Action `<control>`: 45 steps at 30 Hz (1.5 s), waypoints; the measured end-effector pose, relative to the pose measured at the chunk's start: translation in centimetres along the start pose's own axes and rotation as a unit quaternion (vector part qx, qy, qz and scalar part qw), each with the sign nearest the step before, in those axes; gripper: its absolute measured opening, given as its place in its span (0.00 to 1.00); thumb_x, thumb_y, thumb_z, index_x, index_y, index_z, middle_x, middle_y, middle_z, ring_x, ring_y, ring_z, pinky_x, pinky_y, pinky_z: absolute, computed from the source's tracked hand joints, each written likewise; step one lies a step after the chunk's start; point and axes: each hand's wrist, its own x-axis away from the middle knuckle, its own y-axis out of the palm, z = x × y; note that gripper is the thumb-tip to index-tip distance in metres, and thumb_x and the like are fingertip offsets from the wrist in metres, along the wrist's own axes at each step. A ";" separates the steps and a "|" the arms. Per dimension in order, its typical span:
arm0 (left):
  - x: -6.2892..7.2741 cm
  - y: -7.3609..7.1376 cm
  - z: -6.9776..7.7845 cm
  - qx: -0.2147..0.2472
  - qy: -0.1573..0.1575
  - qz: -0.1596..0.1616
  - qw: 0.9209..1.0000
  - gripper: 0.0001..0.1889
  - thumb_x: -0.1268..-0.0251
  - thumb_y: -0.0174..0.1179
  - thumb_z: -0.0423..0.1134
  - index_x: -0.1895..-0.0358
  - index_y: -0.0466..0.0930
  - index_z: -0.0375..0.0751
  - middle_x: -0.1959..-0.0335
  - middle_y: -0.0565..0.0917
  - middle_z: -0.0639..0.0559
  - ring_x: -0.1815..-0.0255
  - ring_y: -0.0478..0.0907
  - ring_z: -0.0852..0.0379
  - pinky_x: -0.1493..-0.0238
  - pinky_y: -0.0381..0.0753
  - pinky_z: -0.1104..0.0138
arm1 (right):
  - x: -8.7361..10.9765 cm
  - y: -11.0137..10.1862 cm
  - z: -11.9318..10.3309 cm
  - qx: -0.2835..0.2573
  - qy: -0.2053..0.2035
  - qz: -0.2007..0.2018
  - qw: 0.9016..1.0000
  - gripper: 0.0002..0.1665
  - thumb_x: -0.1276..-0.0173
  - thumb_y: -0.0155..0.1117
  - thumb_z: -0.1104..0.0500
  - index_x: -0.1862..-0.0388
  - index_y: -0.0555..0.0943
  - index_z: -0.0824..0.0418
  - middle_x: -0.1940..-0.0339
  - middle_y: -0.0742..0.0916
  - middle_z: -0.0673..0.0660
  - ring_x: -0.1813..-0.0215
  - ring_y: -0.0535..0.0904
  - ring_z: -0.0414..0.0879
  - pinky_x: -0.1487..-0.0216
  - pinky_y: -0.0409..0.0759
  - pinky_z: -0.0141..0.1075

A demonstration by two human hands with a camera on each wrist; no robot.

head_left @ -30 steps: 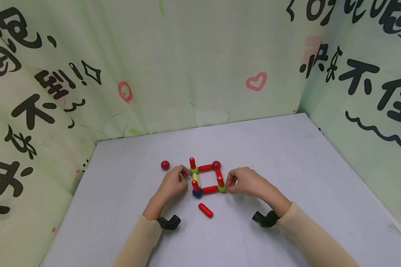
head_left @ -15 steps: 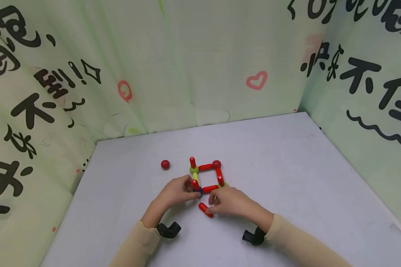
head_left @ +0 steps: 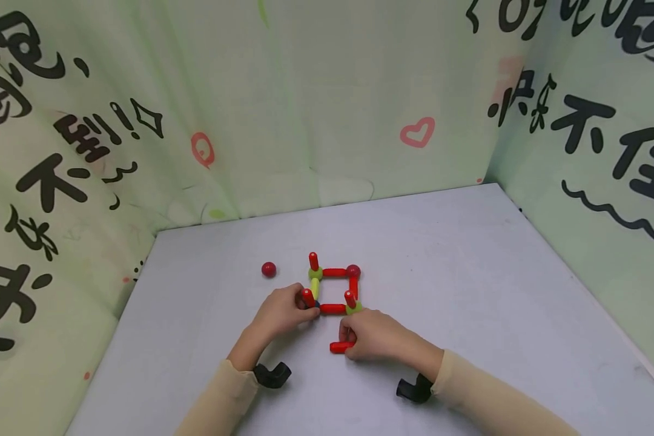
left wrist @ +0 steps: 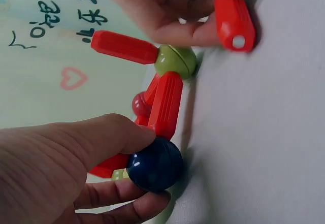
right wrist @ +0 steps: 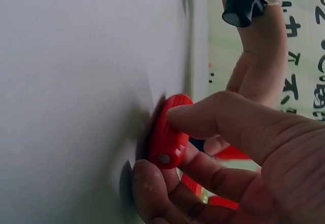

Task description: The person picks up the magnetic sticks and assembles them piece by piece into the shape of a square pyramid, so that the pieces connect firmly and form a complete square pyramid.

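A square of magnetic rods and balls lies on the table, with red upright rods at three corners. My left hand [head_left: 283,310] pinches its near-left corner; in the left wrist view the thumb and fingers are on the blue ball [left wrist: 155,164]. Just in front of the square, my right hand [head_left: 378,333] pinches a loose red rod [head_left: 341,347] low at the table. The right wrist view shows this red rod [right wrist: 171,132] between thumb and fingers. One green ball [head_left: 354,307] marks the near-right corner, another green ball [head_left: 315,273] the far-left, and a dark red ball [head_left: 353,270] the far-right.
A separate red ball [head_left: 269,269] lies left of the square. The white table [head_left: 441,254] is bordered by a pale green curtain [head_left: 283,121] with black writing. Both wrists wear black camera mounts [head_left: 272,375].
My left hand has moved nearer to the blue ball and holds it. The right hand went from the near-right corner to the loose red rod, gripped it and turned it sideways. The square shifted slightly.
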 end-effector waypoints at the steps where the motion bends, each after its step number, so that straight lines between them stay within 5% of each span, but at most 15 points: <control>1: -0.1 -0.2 -0.2 0.004 -0.004 0.001 1.000 0.17 0.41 0.75 0.47 0.60 0.78 0.45 0.73 0.79 0.52 0.71 0.75 0.55 0.69 0.75 0.66 | 0.1 -0.2 0.2 0.005 0.001 -0.001 1.000 0.12 0.46 0.76 0.62 0.69 0.81 0.50 0.79 0.79 0.46 0.74 0.75 0.42 0.72 0.71 0.35; 11: -0.9 -1.6 -1.8 0.022 0.020 -0.007 1.000 0.10 0.39 0.73 0.40 0.58 0.83 0.45 0.66 0.81 0.51 0.67 0.75 0.53 0.68 0.76 0.65 | 1.3 -3.6 1.8 -0.003 0.047 0.008 0.999 0.13 0.43 0.75 0.63 0.66 0.80 0.49 0.71 0.84 0.44 0.71 0.77 0.43 0.68 0.75 0.38; 17: -2.1 -2.6 -2.4 0.007 0.059 -0.001 0.998 0.11 0.40 0.72 0.35 0.54 0.88 0.43 0.62 0.80 0.49 0.64 0.74 0.53 0.67 0.76 0.65 | 1.2 -5.0 2.6 -0.029 0.035 0.039 0.998 0.11 0.40 0.71 0.63 0.61 0.81 0.51 0.66 0.86 0.44 0.75 0.77 0.43 0.70 0.76 0.37; 27: -3.3 -2.8 -2.7 0.020 0.069 0.002 0.997 0.14 0.37 0.71 0.34 0.48 0.87 0.42 0.57 0.81 0.47 0.63 0.73 0.52 0.65 0.74 0.66 | 0.1 -5.2 2.5 -0.062 0.007 0.082 0.995 0.13 0.37 0.71 0.63 0.56 0.82 0.52 0.60 0.89 0.48 0.70 0.78 0.42 0.68 0.77 0.37; 40: -3.1 -2.7 -2.3 0.012 0.062 0.006 0.998 0.16 0.37 0.70 0.35 0.45 0.86 0.41 0.56 0.82 0.48 0.59 0.75 0.52 0.60 0.78 0.63 | -0.6 -4.7 2.4 -0.085 0.002 0.091 0.992 0.14 0.36 0.72 0.63 0.54 0.81 0.52 0.55 0.89 0.51 0.71 0.78 0.43 0.68 0.76 0.37; 45: -1.7 -2.7 -1.7 0.005 0.009 0.028 1.000 0.21 0.40 0.75 0.38 0.45 0.82 0.39 0.55 0.84 0.47 0.58 0.78 0.51 0.56 0.83 0.60 | -0.6 -4.5 2.7 -0.089 -0.005 0.089 0.992 0.13 0.34 0.70 0.63 0.53 0.81 0.53 0.56 0.88 0.51 0.71 0.78 0.42 0.68 0.77 0.36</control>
